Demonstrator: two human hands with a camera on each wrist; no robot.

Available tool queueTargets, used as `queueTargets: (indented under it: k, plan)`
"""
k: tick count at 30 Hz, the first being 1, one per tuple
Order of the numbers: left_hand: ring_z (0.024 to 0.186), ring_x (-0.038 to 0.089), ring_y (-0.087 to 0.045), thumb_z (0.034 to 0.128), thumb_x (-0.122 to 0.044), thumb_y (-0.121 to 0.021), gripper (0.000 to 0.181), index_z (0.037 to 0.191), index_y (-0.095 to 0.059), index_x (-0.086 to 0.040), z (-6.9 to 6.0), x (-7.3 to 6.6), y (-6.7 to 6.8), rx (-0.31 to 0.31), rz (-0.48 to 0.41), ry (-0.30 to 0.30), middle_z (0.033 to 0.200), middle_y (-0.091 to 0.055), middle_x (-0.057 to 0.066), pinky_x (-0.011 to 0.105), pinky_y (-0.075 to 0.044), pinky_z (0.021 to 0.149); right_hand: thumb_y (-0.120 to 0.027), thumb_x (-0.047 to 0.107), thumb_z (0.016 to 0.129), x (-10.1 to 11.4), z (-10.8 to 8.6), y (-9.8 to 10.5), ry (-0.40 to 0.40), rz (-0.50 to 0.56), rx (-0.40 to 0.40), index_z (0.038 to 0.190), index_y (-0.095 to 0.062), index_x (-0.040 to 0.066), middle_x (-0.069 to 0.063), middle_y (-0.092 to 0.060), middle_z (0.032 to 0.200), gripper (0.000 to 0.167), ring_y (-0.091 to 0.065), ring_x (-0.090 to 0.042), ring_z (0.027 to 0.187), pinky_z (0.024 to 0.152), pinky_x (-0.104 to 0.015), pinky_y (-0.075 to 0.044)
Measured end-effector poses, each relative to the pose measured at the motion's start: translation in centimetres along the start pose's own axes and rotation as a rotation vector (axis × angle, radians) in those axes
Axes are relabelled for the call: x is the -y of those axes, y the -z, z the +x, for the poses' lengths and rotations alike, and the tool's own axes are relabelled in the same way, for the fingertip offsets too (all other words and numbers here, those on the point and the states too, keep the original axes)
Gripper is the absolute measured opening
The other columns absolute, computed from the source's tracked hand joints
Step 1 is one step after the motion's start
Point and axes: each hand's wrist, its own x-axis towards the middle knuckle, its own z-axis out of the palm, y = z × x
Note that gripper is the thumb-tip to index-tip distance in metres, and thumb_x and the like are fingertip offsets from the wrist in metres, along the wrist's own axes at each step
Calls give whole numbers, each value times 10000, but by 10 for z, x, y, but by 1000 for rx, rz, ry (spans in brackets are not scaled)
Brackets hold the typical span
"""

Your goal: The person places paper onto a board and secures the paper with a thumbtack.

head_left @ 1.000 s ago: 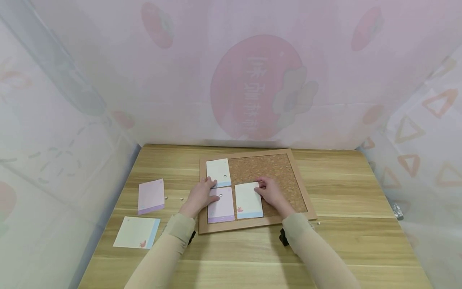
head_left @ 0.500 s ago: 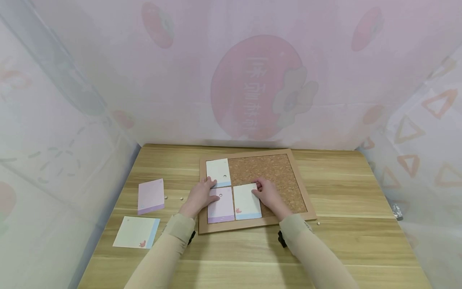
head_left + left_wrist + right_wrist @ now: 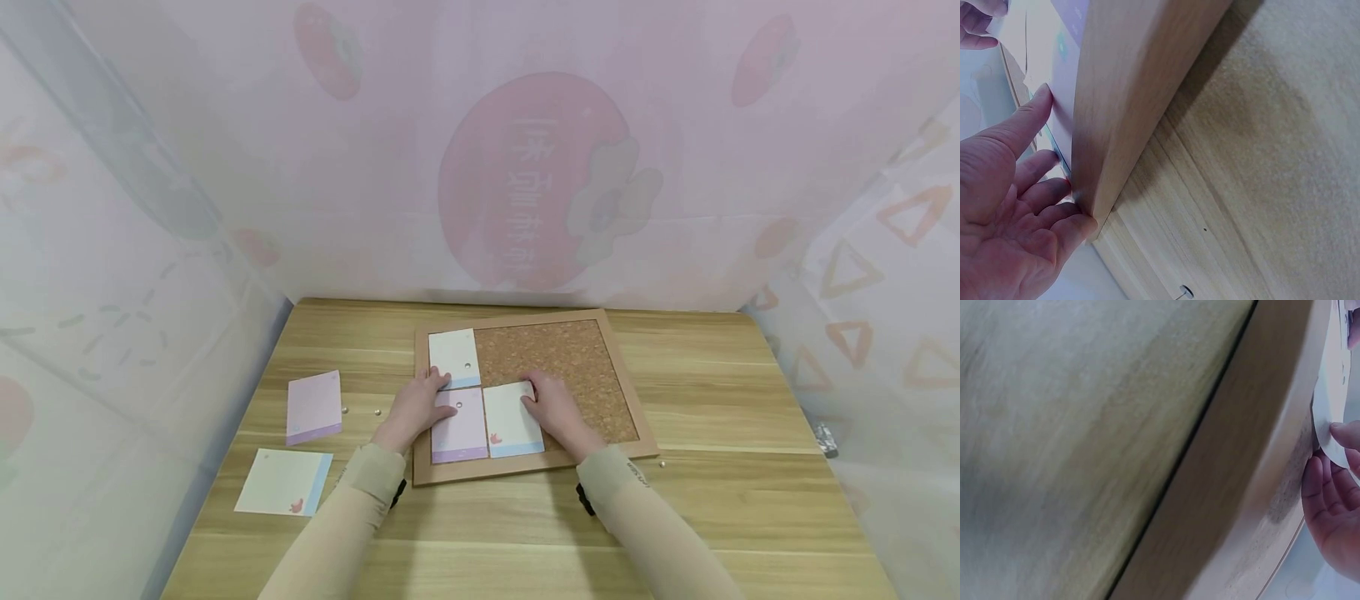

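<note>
we see the left hand (image 3: 415,406) spread on pinned cards (image 3: 461,435), likely steadying; the right hand (image 3: 555,406) pinches a white card (image 3: 512,421).

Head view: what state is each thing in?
Corkboard: lying flat
Upper white note: pin on it
Lower purple note: pin on it
Lower white note: no pin visible
Loose purple note: flat
Loose white note: flat
Three pins: loose
Left hand: touching lower purple note
Right hand: pinching lower white note
</note>
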Motion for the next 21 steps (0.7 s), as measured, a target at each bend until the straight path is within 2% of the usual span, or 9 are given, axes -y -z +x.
queueTargets:
  k: [6, 12, 17, 21]
  plan:
    - [1425, 469, -390, 871, -311, -770, 654, 1429, -540, -58, 0, -1, 0, 9, 7, 10, 1523, -418, 292, 579, -418, 1111, -730, 118, 894, -1, -2, -2, 7, -48, 13, 1243, -651, 59, -142, -689, 1229, 363, -639, -328, 1166, 992, -475, -528]
    - [1428, 470, -384, 873, -315, -768, 664, 1438, -529, -60, 0, 0, 1, 11, 9, 15, 1531, -408, 288, 583, -417, 1111, -746, 125, 866, -3, -6, -5, 67, -114, -4, 1240, -647, 90, -121, -645, 1239, 388, -604, -343, 1189, 1003, -494, -517]
    - [1401, 484, -414, 867, -321, -772, 665, 1430, -538, -58, -1, -1, 1, 3, 20, 6, 1519, -425, 292, 588, -440, 1084, -768, 138, 859, -7, -10, -8, 170, -183, -62, 1168, -692, 73, -128, -639, 1204, 324, -601, -328, 1141, 954, -471, -535]
    - [1404, 483, -412, 869, -324, -769, 663, 1432, -538, -60, -2, -1, 1, 4, 11, 7, 1522, -423, 288, 589, -440, 1085, -765, 157, 874, -9, -13, -10, 249, -268, -83, 1126, -732, 59, -147, -640, 1243, 273, -585, -340, 1154, 974, -472, -528]
